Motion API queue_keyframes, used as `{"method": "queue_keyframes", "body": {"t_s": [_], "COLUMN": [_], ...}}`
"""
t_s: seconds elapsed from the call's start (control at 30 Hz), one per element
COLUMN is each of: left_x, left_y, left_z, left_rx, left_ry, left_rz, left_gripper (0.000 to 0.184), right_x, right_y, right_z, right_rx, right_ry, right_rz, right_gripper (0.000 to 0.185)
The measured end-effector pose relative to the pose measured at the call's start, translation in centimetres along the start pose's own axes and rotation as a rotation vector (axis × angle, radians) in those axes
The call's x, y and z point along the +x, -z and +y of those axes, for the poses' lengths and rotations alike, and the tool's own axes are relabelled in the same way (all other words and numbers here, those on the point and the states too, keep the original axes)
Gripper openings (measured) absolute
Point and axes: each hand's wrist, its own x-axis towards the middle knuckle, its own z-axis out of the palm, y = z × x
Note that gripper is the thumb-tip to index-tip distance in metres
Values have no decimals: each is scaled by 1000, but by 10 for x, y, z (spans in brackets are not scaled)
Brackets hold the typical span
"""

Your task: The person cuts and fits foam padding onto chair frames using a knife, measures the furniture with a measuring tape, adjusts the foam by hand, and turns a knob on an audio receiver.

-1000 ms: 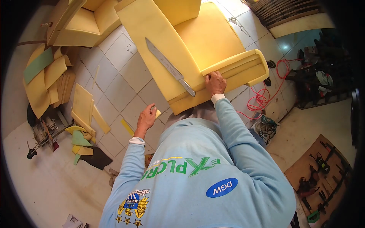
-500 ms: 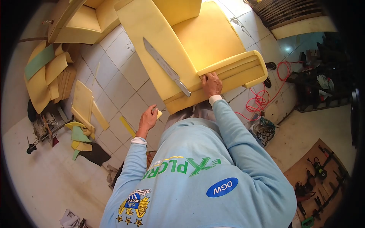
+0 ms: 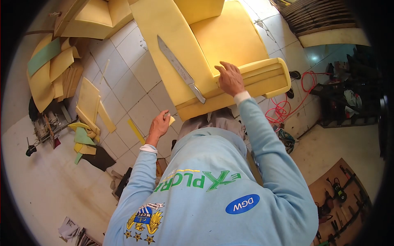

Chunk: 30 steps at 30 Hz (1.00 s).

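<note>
Since the earlier frame, the R hand (image 3: pixel 232 79) has lifted & opened; it was curled on the foam armrest (image 3: pixel 273 78) near the inner corner. The L hand (image 3: pixel 159 125) has hardly shifted, & the knife (image 3: pixel 178 65) is where it was.

Now the R fingers are spread apart above the armrest's inner end, palm down; can't tell if any fingertip touches. L fingers are closed on a small yellow foam piece (image 3: pixel 172 120), held out over the tiled floor (image 3: pixel 145 108), beside the near end of the broad foam panel (image 3: pixel 164 24). Knife lies flat on that panel, handle twd the wearer, blade pointing away, neither hand on it. The yellow foam seat (image 3: pixel 227 37) sits btwn panel & armrest. A yellow strip (image 3: pixel 136 131) is on the floor near the L hand, w/ foam offcuts (image 3: pixel 88 102) farther L.

Step in hand: prob. checking or handling the foam by the armrest corner. Next move, as a judgement, calls for a steady L grip on the small piece & R fingertips placed lightly at the corner, w/ both wrists clear of the knife edge.
</note>
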Motion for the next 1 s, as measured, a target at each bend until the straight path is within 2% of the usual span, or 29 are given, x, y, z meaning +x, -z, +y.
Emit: {"method": "queue_keyframes", "body": {"t_s": [0.1,0.13,0.23,0.27,0.37,0.4,0.47,0.53,0.6,0.7,0.83,0.93,1.0], "left_x": [-5,-7,-13,-17,-25,-23,-30,-29,-27,-30,-22,-17,-12], "left_y": [-1,0,-5,-9,-21,-24,-29,-33,-34,-40,-34,-37,-40], "left_z": [2,1,-5,-9,-14,-10,-5,7,18,32,51,63,67], "left_rx": [-8,-21,-59,-69,-19,-38,-63,-81,-102,-120,-108,-175,-238], "left_ry": [19,24,50,62,106,109,128,117,100,90,96,56,25], "left_rz": [2,17,52,61,52,52,38,60,68,51,30,50,84], "left_gripper": [46,46,45,45,45,45,46,46,47,47,47,48,49], "right_x": [21,20,44,59,38,37,32,33,20,19,20,6,9], "right_y": [-20,-25,-54,-34,-52,-77,-84,-76,-25,-7,-9,-13,-13], "right_z": [13,17,73,66,66,86,84,89,69,54,58,55,49], "right_rx": [-137,-63,-84,-93,-96,-80,-53,9,119,47,30,74,90], "right_ry": [-39,-40,252,117,266,313,113,-20,-71,-8,-49,18,-28], "right_rz": [-964,-919,-994,-1061,-1160,-1212,-1281,-1197,-995,-935,-948,-643,-716], "right_gripper": [38,31,36,44,23,26,46,60,65,73,72,70,71]}}
